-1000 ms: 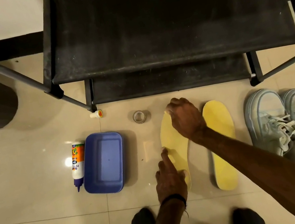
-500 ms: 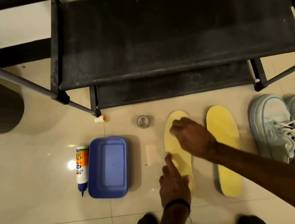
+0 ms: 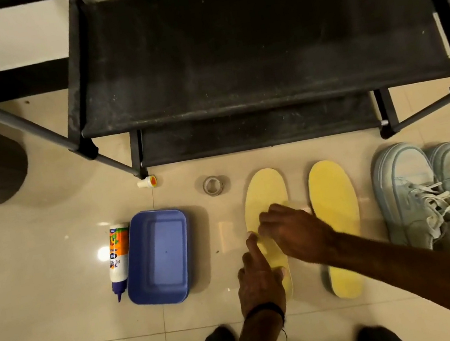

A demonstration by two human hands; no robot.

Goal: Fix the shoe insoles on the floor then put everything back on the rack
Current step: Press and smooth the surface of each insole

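both hands work on the left pale yellow foam insole (image 3: 263, 193), which lies flat on the glossy beige tiled floor (image 3: 58, 287) just in front of the black metal-and-fabric shoe rack (image 3: 256, 46). the left hand (image 3: 259, 283) rests over its heel half with the forefinger stretched straight along the inner edge and the other fingers folded; it seems to pin the foam, not pinch it. the right hand (image 3: 293, 230) reaches across the middle of the insole with fingers curled down onto the surface; whether they pinch a layer or only press, i cannot tell.

to do this step well, i judge the pinning hand should hold the heel flat while the other smooths along the length with even pressure, so no edge lifts or creases.

the second yellow foam insole (image 3: 337, 226) lies parallel, just to the right and apart from the first. the pair of pale blue lace-up sneakers (image 3: 436, 194) stands beside it. the white glue bottle with an orange label (image 3: 117, 256), uncapped, lies touching the blue rectangular plastic tray (image 3: 157, 256); its small white cap (image 3: 148, 181) sits by the rack's leg, and a clear roll of tape (image 3: 212, 185) lies near the first insole's toe. nothing is on the rack's visible shelves yet.
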